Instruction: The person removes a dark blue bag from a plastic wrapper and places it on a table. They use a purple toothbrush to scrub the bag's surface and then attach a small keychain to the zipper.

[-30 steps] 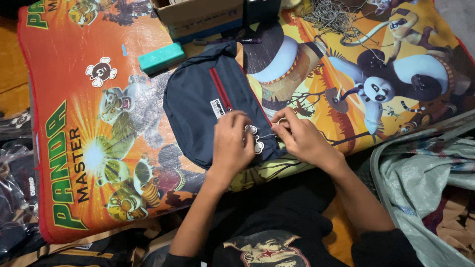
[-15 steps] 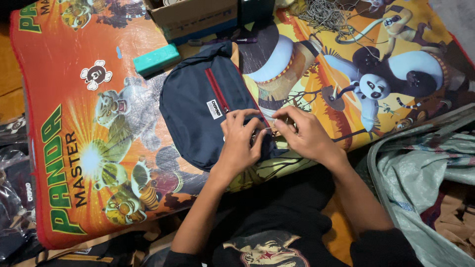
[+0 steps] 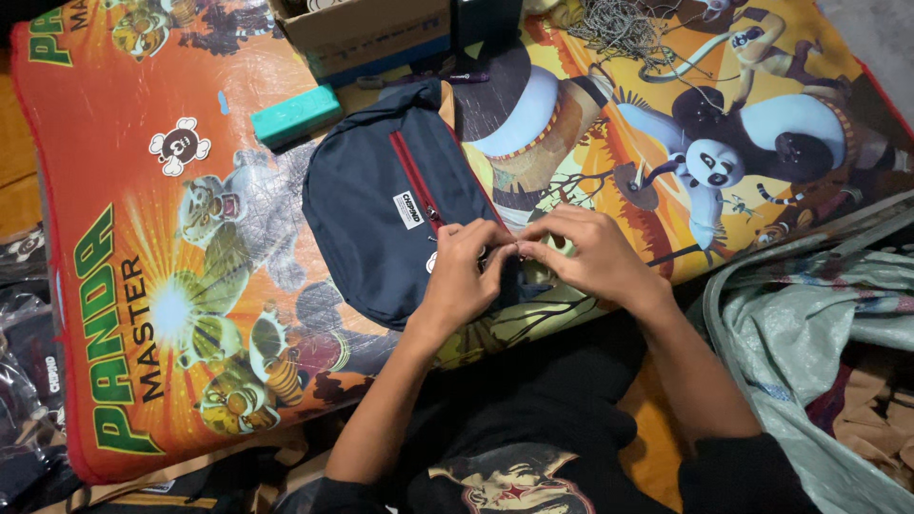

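We see a dark navy fabric pouch bag with a red zip line and a small white label [image 3: 400, 224] lying flat on a bright cartoon-printed mat [image 3: 143, 286], its lower right corner under the hands. The left hand [image 3: 462, 271] rests on the bag's lower edge, its fingers [image 3: 486, 238] curled in and pinched narrow around something small at the bag's zip end; what exactly they pinch is too small for us to tell. The right hand [image 3: 595, 257] meets it from the other side, its fingers [image 3: 533, 233] bent tight and touching the left fingertips at the same spot, so both hands close on the bag's edge. Just above the bag's upper left corner lies a teal rectangular block [image 3: 295, 114], near it but apart. Beyond that, at the mat's far edge, stands an open brown cardboard box [image 3: 367, 33], and to its right a tangle of grey cord [image 3: 619, 24]. A dark upright object [image 3: 486, 29] stands between box and cord. At the right, off the mat, a pale green woven sack [image 3: 809, 324] gapes open. At the left edge lie dark items wrapped in clear plastic [image 3: 24, 343].
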